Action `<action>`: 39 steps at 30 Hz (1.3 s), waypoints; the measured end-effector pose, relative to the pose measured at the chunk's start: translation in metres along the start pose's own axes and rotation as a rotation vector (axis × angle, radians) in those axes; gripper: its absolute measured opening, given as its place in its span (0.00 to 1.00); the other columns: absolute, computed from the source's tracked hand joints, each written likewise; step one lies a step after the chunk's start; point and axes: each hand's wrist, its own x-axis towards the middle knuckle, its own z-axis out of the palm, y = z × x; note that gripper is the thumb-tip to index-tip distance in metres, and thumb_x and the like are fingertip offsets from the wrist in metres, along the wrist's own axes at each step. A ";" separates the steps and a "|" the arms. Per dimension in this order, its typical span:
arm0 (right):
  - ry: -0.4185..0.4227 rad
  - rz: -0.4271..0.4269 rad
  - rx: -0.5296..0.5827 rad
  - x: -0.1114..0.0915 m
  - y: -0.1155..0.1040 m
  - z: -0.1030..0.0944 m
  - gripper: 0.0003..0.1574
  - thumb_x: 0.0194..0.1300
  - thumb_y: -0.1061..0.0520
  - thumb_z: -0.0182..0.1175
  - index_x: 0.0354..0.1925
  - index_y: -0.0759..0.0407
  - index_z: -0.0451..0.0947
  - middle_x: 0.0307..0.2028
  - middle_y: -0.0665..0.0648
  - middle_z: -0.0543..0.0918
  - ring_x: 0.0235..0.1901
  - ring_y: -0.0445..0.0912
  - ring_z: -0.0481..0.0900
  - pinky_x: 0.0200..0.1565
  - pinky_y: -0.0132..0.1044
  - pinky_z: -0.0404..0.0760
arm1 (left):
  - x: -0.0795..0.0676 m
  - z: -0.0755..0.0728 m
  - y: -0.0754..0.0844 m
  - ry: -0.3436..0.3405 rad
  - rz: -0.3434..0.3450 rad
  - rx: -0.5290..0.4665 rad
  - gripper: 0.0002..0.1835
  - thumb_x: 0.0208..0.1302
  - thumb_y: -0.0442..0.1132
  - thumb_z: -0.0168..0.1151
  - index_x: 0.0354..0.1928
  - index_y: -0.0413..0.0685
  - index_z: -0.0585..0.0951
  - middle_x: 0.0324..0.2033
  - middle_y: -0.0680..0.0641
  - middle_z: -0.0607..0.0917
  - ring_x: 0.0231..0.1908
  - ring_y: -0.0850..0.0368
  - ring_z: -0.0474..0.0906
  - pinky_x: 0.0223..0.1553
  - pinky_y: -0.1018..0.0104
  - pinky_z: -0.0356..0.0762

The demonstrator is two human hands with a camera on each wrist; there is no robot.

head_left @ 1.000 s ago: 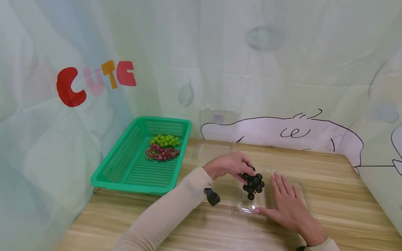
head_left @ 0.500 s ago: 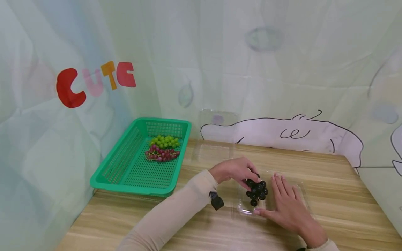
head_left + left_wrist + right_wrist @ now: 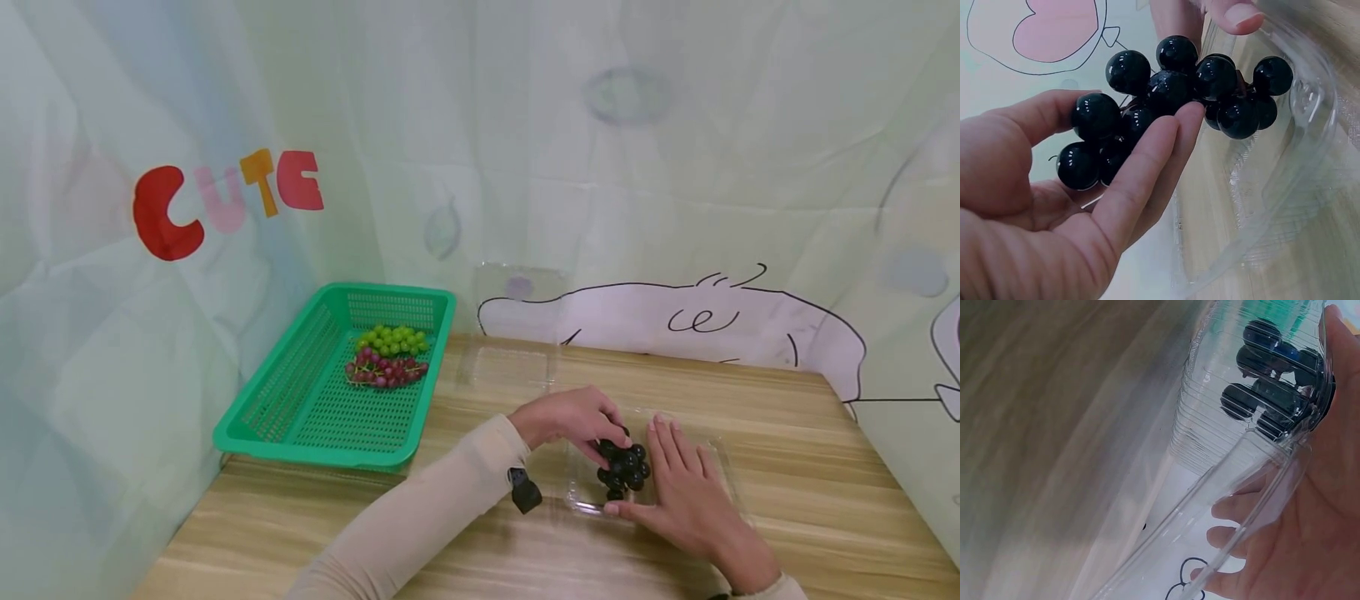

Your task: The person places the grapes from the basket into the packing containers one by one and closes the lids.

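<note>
The basket (image 3: 315, 453) stood at the left end of the worktop (image 3: 810, 467), left of the frame's centre. Towards its right side lay two bunches, the back bunch (image 3: 393, 338) behind the front bunch (image 3: 388, 371). Right of the basket, near the worktop's rear edge, stood the rear box (image 3: 513, 365). Lower right of centre, before it, lay the near box (image 3: 585, 506). The left grip (image 3: 576, 415) had the third bunch (image 3: 630, 468) in or just above that box's left part; the right grip (image 3: 686, 492) lay over its right part. Letters (image 3: 225, 221) hung upper left, on the backdrop (image 3: 720, 167).

Table (image 3: 810, 467) — green basket (image 3: 315, 452), far clear box (image 3: 512, 367), near clear box (image 3: 587, 498).
</note>
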 end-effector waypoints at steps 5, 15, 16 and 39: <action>-0.014 0.003 0.009 0.000 0.000 -0.001 0.80 0.53 0.15 0.59 0.79 0.66 0.45 0.79 0.68 0.50 0.77 0.66 0.48 0.68 0.74 0.53 | 0.000 0.003 0.001 -0.006 -0.003 0.003 0.04 0.68 0.33 0.66 0.35 0.39 0.84 0.33 0.44 0.84 0.32 0.52 0.86 0.44 0.51 0.86; -0.015 0.009 0.018 -0.002 0.000 0.001 0.79 0.54 0.17 0.61 0.80 0.65 0.44 0.79 0.68 0.50 0.77 0.66 0.49 0.67 0.74 0.53 | 0.001 0.008 -0.001 -0.016 -0.021 0.006 0.04 0.69 0.33 0.65 0.37 0.38 0.84 0.34 0.43 0.84 0.32 0.50 0.86 0.44 0.50 0.86; -0.014 0.008 0.017 -0.002 0.000 0.001 0.79 0.54 0.17 0.60 0.80 0.66 0.44 0.79 0.68 0.50 0.77 0.66 0.49 0.67 0.74 0.53 | 0.001 0.009 -0.002 -0.015 -0.025 0.009 0.04 0.69 0.33 0.65 0.37 0.38 0.84 0.34 0.43 0.84 0.32 0.50 0.86 0.44 0.50 0.86; -0.009 0.007 0.020 -0.001 0.001 0.003 0.79 0.53 0.16 0.59 0.80 0.65 0.45 0.79 0.68 0.50 0.77 0.66 0.48 0.68 0.74 0.53 | 0.010 0.013 -0.003 -0.026 -0.049 0.059 0.05 0.69 0.34 0.64 0.40 0.38 0.85 0.35 0.45 0.84 0.34 0.52 0.84 0.43 0.52 0.87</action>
